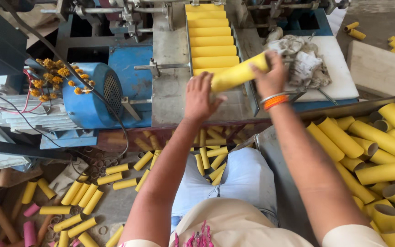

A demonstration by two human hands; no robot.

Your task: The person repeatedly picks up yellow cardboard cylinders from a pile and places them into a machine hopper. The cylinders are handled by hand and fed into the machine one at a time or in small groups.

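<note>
— Yellow cardboard, is it, the long tube (238, 73) both hands are on?

— Yes, a smooth matt cylinder, lying slanted over the lower end of the feed chute (211, 39). That chute is a metal channel filled with a row of the same yellow tubes, lying crosswise one behind another.

— How are the hands set?

— The left hand (200, 98) has its back to the camera, wrist bent up, its fingers wrapped round the tube's lower end. The right hand (270, 75) clasps the upper end from above, fingers curled over it; an orange and silver bangle (274, 99) sits on that wrist. Both forearms reach straight forward from the body.

— What lies around?

— A crumpled grey-white rag (300, 57) on a white slab just right of the right hand. To the left, a blue ribbed motor (90, 93) draped with a garland of orange marigolds (53, 75), red and black wires running by it. On the right, a metal tray (280, 174) heaped with long yellow tubes (380, 155), open ends showing brown inside. On the floor (115, 206) below, short cut yellow pieces (81, 194) lie scattered, with a few pink ones (29, 231) at the left corner.
</note>
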